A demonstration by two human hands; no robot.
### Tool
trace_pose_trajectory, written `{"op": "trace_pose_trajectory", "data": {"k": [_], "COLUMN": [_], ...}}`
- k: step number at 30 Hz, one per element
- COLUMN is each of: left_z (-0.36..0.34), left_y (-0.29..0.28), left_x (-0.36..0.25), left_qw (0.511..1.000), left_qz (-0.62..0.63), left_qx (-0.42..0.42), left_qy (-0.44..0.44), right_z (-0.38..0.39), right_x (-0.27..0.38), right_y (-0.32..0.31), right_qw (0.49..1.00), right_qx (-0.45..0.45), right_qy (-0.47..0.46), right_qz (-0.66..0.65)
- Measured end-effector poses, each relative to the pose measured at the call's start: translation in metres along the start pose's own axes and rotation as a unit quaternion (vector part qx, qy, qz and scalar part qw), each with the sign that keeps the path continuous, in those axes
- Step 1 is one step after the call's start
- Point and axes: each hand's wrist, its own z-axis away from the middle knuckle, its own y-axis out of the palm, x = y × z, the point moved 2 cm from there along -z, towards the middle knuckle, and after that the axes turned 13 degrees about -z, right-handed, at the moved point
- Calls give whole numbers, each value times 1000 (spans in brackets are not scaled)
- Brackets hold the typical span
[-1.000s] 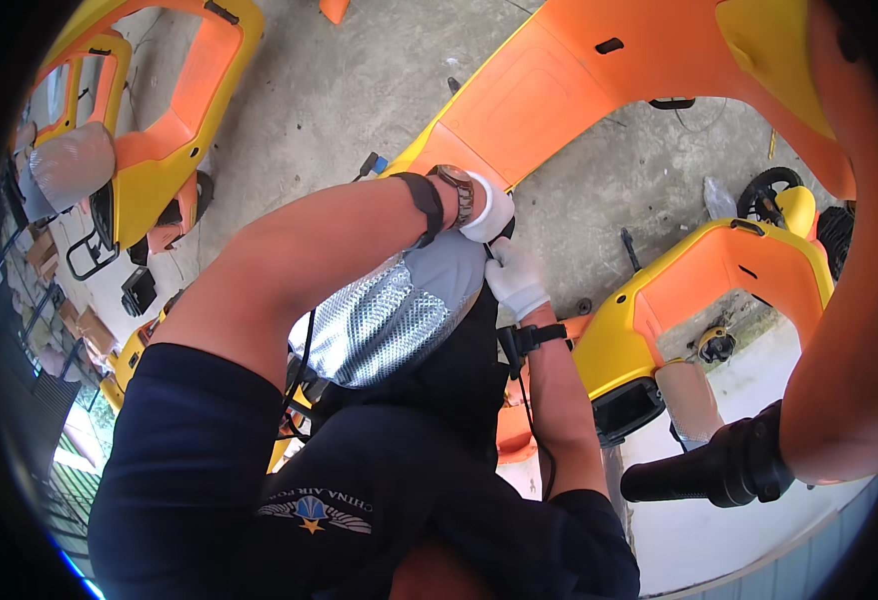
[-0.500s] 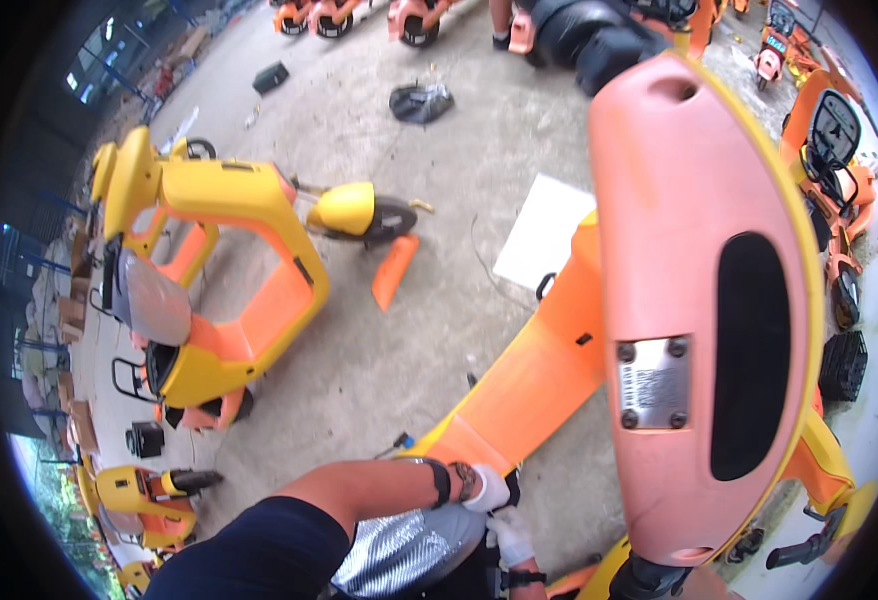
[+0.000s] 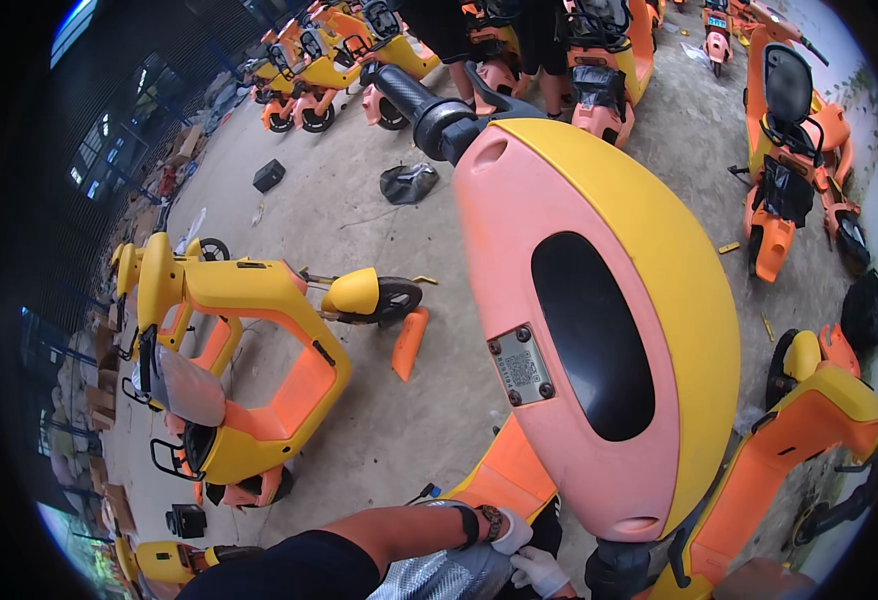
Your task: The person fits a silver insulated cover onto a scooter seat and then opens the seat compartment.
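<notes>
My left arm, in a dark sleeve with a watch and a black band at the wrist, reaches in from the lower left. My left hand (image 3: pixel 512 531), in a white glove, is bent away and its fingers are hidden. Just below it, my right hand (image 3: pixel 541 571), also white-gloved, has its fingers curled in close to the left glove; what they hold cannot be made out. Silver reflective material (image 3: pixel 429 573) lies under my left forearm. Before me is a scooter's pink and yellow handlebar housing (image 3: pixel 659 330), with an oval black panel; its orange footboard (image 3: pixel 509 470) shows below.
A yellow and orange scooter (image 3: pixel 309 390) stands to the left, an orange piece (image 3: pixel 411 345) on the concrete by its wheel. Another yellow-orange frame (image 3: pixel 779 460) is at the right. Farther off are a black bag (image 3: pixel 409 183), parked scooters (image 3: pixel 324 85) and people's legs (image 3: pixel 549 60).
The view has shifted, so the handlebar housing appears farther left and turned, and more scooters show behind. Both gloved hands stay close together and appear lower in the picture.
</notes>
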Motion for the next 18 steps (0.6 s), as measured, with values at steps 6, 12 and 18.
{"op": "trace_pose_trajectory", "data": {"k": [6,12,18], "left_z": [31,73,65], "left_y": [-55,-101,-104], "left_x": [-30,-42,-40], "left_qw": [999,995,998], "left_qz": [-15,-51,-8], "left_qx": [20,-53,-28], "left_qy": [-20,-61,-63], "right_z": [2,43,44], "right_x": [-13,42,36], "right_y": [-9,66,78], "right_qw": [998,965,795], "right_qx": [-13,76,-92], "right_qy": [-13,-15,-54], "right_qz": [-52,252,597]}}
